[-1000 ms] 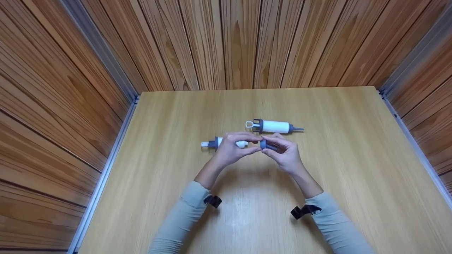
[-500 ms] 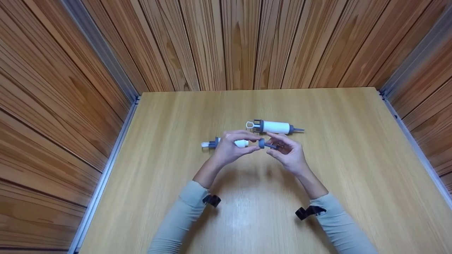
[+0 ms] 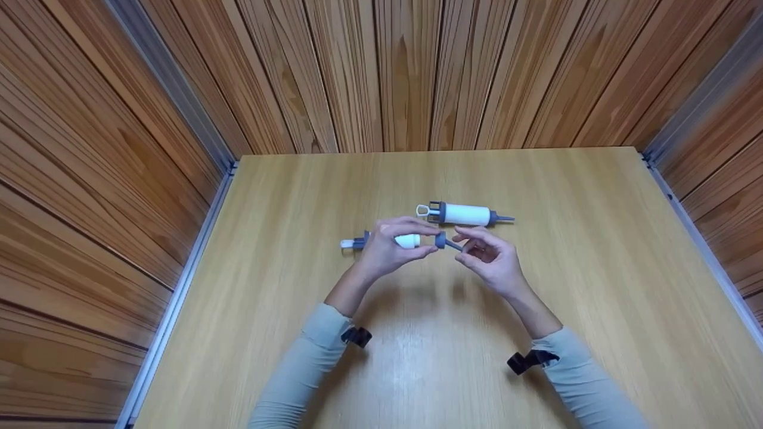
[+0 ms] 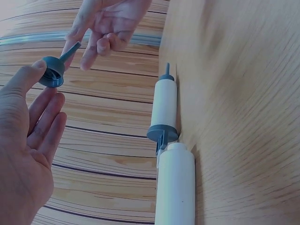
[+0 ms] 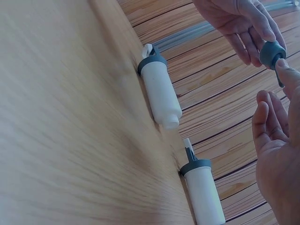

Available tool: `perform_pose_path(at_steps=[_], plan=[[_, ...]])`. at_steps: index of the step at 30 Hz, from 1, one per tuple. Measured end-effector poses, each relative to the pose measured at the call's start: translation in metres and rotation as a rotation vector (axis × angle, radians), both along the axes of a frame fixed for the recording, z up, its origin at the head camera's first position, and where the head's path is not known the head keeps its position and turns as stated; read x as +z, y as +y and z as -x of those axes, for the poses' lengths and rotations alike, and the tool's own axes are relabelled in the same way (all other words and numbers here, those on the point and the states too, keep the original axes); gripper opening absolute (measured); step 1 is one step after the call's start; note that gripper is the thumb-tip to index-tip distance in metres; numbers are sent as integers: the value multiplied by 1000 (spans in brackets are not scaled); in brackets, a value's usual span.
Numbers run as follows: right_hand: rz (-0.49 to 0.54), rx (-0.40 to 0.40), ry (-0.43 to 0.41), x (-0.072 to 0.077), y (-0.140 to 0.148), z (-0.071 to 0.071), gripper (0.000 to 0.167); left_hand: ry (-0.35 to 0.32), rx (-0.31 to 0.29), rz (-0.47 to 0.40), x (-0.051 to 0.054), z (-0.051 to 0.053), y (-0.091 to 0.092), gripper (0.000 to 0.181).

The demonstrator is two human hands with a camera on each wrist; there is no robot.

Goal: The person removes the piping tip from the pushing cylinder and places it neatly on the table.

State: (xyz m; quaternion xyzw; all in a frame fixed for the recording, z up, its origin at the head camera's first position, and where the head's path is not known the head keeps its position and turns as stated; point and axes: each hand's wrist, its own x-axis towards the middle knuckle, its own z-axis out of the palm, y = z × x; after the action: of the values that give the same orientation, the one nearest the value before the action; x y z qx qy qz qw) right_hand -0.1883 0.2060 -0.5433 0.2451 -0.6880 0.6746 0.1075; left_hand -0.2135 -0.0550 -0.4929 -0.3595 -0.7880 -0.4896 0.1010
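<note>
My left hand (image 3: 390,247) pinches a dark blue-grey nozzle cap (image 3: 440,240) between thumb and fingers; its hollow, threaded end shows in the left wrist view. A thin stem (image 4: 70,51) points from the cap toward my right hand (image 3: 492,257). My right fingers are loosely bent around the stem's end, and no pinch on it shows. Behind my left hand lies a white syringe-like cylinder (image 3: 409,241) with a bare neck and a dark collar and handle at its other end. Farther back, a second cylinder (image 3: 467,214) lies with its nozzle fitted.
Both cylinders lie on a light wooden table (image 3: 286,238). Wood-plank walls (image 3: 405,77) and metal corner rails (image 3: 179,89) enclose it at the back and sides. A small black wrist camera (image 3: 357,337) sits on each sleeve.
My right hand has slid off the cap and back along the stem, moving right. My left hand keeps its pinch on the cap, whose stem now slants down to the right.
</note>
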Motion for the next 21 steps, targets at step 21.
perform_pose_path(at_steps=[21], plan=[[-6, -116, -100, 1, -4, -8, 22, 24, -35, -42, -1, -2, 0, 27]])
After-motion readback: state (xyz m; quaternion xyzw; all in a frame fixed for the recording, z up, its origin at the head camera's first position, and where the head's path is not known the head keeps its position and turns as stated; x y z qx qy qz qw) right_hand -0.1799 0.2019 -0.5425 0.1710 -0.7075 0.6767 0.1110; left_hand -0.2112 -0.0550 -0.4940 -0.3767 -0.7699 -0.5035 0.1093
